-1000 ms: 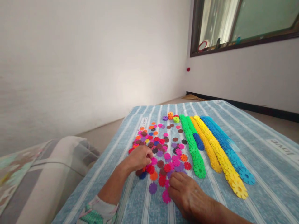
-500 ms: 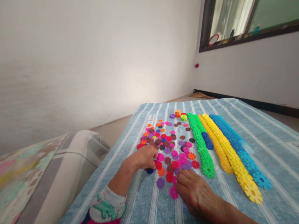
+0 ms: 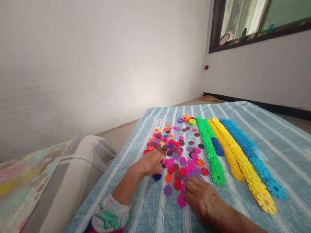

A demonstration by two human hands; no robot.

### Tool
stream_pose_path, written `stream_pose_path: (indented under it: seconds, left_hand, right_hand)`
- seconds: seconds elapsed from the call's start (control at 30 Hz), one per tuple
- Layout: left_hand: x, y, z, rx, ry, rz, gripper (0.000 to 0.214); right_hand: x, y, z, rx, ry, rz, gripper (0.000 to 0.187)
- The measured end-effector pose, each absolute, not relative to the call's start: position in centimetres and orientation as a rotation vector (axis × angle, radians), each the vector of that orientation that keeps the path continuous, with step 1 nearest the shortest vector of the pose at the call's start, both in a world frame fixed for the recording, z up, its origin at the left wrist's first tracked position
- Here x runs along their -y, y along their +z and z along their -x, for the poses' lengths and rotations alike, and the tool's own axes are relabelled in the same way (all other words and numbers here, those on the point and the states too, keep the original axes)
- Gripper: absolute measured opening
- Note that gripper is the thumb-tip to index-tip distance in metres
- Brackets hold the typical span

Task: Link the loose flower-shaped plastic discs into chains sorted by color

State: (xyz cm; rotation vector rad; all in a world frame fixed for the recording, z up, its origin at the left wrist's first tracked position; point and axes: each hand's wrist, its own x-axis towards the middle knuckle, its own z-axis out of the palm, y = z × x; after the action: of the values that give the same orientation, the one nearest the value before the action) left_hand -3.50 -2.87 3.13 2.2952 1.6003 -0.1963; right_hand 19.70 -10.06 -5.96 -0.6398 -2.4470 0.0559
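Observation:
A scatter of small flower-shaped plastic discs in pink, red, orange, purple and brown lies on a blue striped mattress. My left hand is curled at the near left edge of the scatter, fingertips pinched among the discs; what it holds is hidden. My right hand lies flat with fingers together at the near edge, touching a pink disc. Right of the scatter lie long rows of overlapped discs: green, yellow and blue.
A short stack of orange discs and a lime one sit at the far end. A rolled grey and white bedding bundle lies left of the mattress. White walls and a window stand beyond.
The camera has turned slightly left, shifting everything right in view. My left hand has stayed pinched at the scatter's edge. My right hand has kept its place by the pink disc.

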Motion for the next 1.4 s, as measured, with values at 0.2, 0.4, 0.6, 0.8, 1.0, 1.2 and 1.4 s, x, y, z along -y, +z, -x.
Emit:
stream_pose_path:
  seconds: [0.2, 0.4, 0.6, 0.8, 1.0, 1.2, 1.4]
  left_hand:
    - [4.5, 3.0, 3.9, -1.582, -0.326, -2.387, 0.016]
    - [4.9, 3.3, 3.6, -1.628, -0.372, -2.349, 0.017]
    - [5.0, 3.4, 3.6, -1.657, -0.324, -2.322, 0.013]
    - [4.1, 3.2, 4.5, -1.536, -0.112, -2.205, 0.010]
    - [3.3, 3.8, 3.0, -1.385, 0.023, -1.940, 0.010]
    - [2.8, 4.0, -0.5, -1.232, 0.133, -1.899, 0.012]
    - [2.7, 2.4, -2.0, -1.143, 0.275, -1.720, 0.021]
  right_hand:
    - [10.1, -5.6, -19.7, 2.473, 0.065, 0.652, 0.016]
    - [10.2, -5.4, -19.7, 2.494, 0.092, 0.688, 0.018]
    - [10.2, -5.3, -19.7, 2.507, 0.087, 0.685, 0.017]
    - [10.1, -5.0, -19.6, 2.525, 0.043, 0.703, 0.016]
    - [9.5, -5.5, -19.3, 2.574, -0.048, 0.691, 0.012]
    - [8.7, -5.3, -19.4, 2.326, -0.010, 0.676, 0.011]
    - [8.2, -3.7, -20.2, 2.061, 0.016, 0.861, 0.014]
